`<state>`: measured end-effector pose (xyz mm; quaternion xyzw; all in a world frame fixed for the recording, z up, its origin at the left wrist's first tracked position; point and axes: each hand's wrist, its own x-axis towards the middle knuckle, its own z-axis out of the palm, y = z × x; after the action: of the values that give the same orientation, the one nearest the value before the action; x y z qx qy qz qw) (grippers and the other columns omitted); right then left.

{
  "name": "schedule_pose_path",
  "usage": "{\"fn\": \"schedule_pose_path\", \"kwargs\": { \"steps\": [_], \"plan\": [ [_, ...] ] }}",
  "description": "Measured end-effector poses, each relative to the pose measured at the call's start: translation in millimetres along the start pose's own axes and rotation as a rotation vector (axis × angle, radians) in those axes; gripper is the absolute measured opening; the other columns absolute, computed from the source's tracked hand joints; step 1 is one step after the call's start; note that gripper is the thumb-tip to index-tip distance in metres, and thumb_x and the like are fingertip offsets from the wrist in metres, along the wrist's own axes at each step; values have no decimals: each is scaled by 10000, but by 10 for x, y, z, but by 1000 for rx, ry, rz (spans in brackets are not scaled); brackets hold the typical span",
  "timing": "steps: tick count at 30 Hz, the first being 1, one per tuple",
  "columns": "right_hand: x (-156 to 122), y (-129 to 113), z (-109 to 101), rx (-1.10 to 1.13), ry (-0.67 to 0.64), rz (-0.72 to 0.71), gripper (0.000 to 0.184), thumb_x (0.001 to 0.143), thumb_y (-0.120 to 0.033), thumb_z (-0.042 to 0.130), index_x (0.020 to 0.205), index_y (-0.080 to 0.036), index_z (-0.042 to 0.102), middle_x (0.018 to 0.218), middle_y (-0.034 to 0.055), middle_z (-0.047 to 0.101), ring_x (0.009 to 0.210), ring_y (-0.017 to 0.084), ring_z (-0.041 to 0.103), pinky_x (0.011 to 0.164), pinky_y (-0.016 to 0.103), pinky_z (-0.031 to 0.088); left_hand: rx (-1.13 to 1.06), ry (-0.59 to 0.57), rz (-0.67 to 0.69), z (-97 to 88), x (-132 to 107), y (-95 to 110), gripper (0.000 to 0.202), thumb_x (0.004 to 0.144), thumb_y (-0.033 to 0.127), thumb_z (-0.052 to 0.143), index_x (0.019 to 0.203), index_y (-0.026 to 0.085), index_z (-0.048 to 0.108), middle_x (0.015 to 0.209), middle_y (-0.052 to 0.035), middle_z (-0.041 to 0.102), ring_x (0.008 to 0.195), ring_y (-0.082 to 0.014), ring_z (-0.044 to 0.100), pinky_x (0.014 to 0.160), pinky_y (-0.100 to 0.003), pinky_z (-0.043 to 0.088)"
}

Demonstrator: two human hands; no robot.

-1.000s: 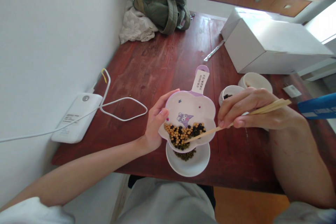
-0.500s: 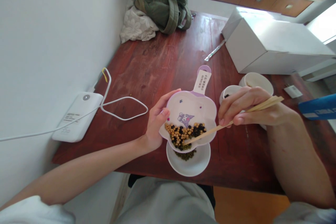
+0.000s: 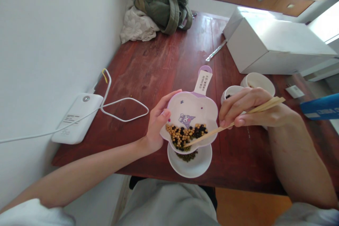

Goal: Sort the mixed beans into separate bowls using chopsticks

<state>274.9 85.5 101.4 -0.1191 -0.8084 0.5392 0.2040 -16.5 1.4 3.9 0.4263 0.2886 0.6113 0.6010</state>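
Note:
My left hand (image 3: pixel 158 122) grips the left rim of a flower-shaped plate (image 3: pixel 194 107), white and lilac with a cartoon print and a labelled handle. The plate tilts toward me, and mixed beans (image 3: pixel 185 134), yellow, black and green, are gathered along its near side. Closed around a pair of wooden chopsticks (image 3: pixel 212 133), my right hand (image 3: pixel 246 107) keeps their tips among the green beans at the plate's near edge. Below that edge a white bowl (image 3: pixel 190 171) holds green beans (image 3: pixel 187 156); the plate covers its far part.
Behind my right hand stand two white bowls, one (image 3: pixel 231 91) with dark beans and another (image 3: pixel 261 80) with something pale. A white box (image 3: pixel 272 39), a blue packet (image 3: pixel 321 106), a power bank (image 3: pixel 78 118) with a cable and a green bag (image 3: pixel 161 1) are around.
Almost nothing differs. The whole view has shifted very slightly; both hands, the plate and the chopsticks keep their places relative to each other.

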Motion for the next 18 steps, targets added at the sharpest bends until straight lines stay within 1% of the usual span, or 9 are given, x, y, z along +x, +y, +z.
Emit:
{"fn": "schedule_pose_path", "kwargs": {
  "steps": [2,8,12,18],
  "plan": [
    [-6,-2,-10,-1,-7,5,252,1123,-355,817,1088,-142,946,978,147,898,764,183,844,673,218,646,-8,1,-1,-1,-1,-1,536,1045,544,731,1485,251,821,1402,-103,858,1281,-320,784,1094,-411,612],
    [0,38,-43,25,-27,6,215,1113,-336,824,1123,-162,952,989,141,903,758,194,849,661,234,653,10,25,-13,15,-4,18,549,1044,557,732,1478,230,819,1415,-130,850,1291,-366,788,1090,-458,624],
    [-19,3,-73,42,-40,-8,250,1131,-361,802,1105,-163,952,977,137,899,738,179,833,661,235,641,3,26,-16,19,-3,26,545,1040,560,742,1467,231,821,1396,-132,853,1284,-372,790,1089,-467,626],
    [-42,-128,-75,-41,40,-30,273,1126,-397,809,1077,-174,958,937,132,902,794,204,851,718,251,652,1,25,-4,22,7,7,543,1043,555,732,1471,232,819,1414,-129,852,1278,-369,798,1085,-464,630]
  ]
}}
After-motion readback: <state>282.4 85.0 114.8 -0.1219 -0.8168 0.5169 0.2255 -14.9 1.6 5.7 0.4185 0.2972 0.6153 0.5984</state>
